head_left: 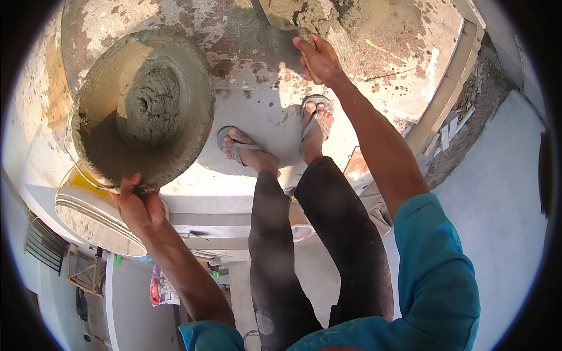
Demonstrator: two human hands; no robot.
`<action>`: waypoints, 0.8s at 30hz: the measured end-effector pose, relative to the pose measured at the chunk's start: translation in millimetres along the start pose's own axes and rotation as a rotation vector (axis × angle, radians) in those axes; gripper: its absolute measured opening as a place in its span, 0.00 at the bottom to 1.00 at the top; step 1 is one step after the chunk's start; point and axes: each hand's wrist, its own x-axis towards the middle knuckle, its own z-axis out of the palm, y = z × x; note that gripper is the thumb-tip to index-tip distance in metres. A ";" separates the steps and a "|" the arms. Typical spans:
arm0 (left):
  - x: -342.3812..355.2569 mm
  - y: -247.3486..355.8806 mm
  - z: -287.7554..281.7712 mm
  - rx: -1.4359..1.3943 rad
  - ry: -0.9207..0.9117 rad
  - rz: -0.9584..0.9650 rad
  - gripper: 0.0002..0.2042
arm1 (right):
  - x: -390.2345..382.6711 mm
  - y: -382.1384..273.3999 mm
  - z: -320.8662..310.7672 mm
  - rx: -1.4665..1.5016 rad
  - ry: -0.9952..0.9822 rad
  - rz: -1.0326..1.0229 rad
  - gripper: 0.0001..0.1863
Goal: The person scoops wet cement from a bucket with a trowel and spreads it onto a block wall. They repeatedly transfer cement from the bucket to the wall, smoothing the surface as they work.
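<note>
At the left, a wide round bucket (206, 88) caked with grey mortar is tilted so its inside shows. A mound of wet mortar (153, 102) lies at its bottom. My left hand (139, 205) grips the near rim, fingers curled over it. At the upper right, my right hand (321, 58) is wrapped round the handle of a trowel (280, 13). Its blade reaches the top edge of the view, beside wet mortar (319, 17) on the stained surface. The blade is partly cut off there.
My sandalled feet (252, 153) stand on a pale ledge, in front of the mortar-splashed surface (246, 58). A yellow-and-white container (88, 202) sits below the bucket. Further down are a printed sack (164, 288) and a wooden frame (85, 272). Rubble (462, 131) lines the right side.
</note>
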 end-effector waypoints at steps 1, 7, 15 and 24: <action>-0.9 -1.3 -1.3 -0.003 -0.003 0.004 0.28 | -14.0 6.6 -20.3 0.152 -0.074 0.052 0.26; 6.3 -13.3 1.5 -0.046 -0.088 -0.006 0.38 | -77.9 -9.0 -59.4 -0.323 0.228 -0.163 0.27; -5.9 -3.4 62.7 -0.053 -0.115 -0.033 0.27 | -27.8 39.1 -15.6 -0.790 0.264 -0.014 0.25; -9.7 20.9 63.5 -0.059 -0.135 -0.033 0.26 | -79.4 59.5 -10.3 -0.792 0.282 -0.099 0.22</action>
